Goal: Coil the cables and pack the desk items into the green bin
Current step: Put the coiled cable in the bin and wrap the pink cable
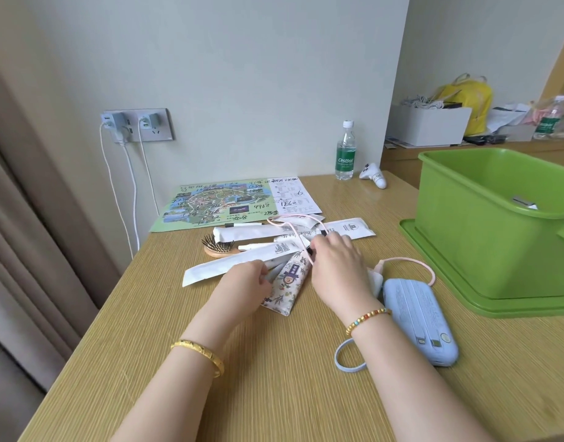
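Green bin (pixel 484 224) cut off at right frame edge; contents mostly hidden behind near wall. Pink cable (pixel 301 240) partly hidden under right hand (pixel 334 266). Left hand (pixel 245 279) fingertips hidden; grasp unclear. Map (pixel 223 202) print too small to read.

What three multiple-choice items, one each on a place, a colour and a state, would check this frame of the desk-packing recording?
1. Where does the water bottle stand?
A. in the green bin
B. at the desk's far edge by the wall
C. beside the power bank

2. What colour is the power bank?
A. pale blue
B. black
C. yellow

3. What is the right hand doing?
A. resting flat and empty
B. reaching into the bin
C. pinching the pink cable

Key: 1 B, the bottle stands upright near the wall; 2 A, its casing is pale blue; 3 C, its fingers close on the cable above the white packets, away from the green bin.
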